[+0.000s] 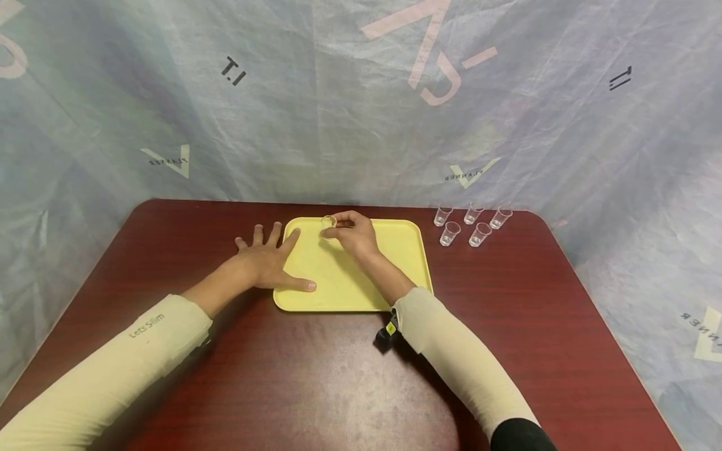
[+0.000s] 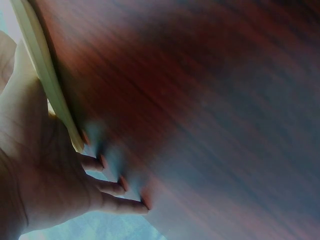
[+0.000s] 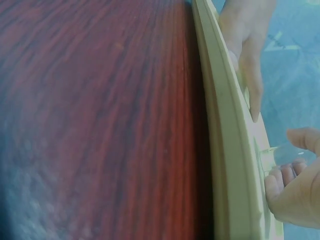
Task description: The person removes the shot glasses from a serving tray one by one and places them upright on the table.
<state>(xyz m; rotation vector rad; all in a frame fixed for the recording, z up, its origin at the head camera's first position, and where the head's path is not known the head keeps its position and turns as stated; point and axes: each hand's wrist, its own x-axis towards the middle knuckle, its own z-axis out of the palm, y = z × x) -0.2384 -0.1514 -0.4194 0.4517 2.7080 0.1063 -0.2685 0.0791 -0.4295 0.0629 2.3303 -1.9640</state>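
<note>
A yellow tray [image 1: 316,269] lies on the table. My left hand [image 1: 262,263] is spread over its left edge, thumb and index finger reaching onto the tray. The other fingertips touch the table, as the left wrist view shows beside the tray rim [image 2: 47,80]. At the tray's far left part, my right hand [image 1: 356,237] pinches a small clear plastic cup [image 1: 328,222] between thumb and fingers. The cup looks upright; whether its base touches the tray cannot be told. In the right wrist view the right hand [image 3: 300,192] is low beside the tray's surface.
Several matching clear cups [image 1: 450,233] stand in two rows on the dark red table [image 1: 507,313], right of the tray. Behind the table hangs a grey printed sheet [image 1: 271,113]. A small black device [image 1: 386,335] is strapped under the right wrist.
</note>
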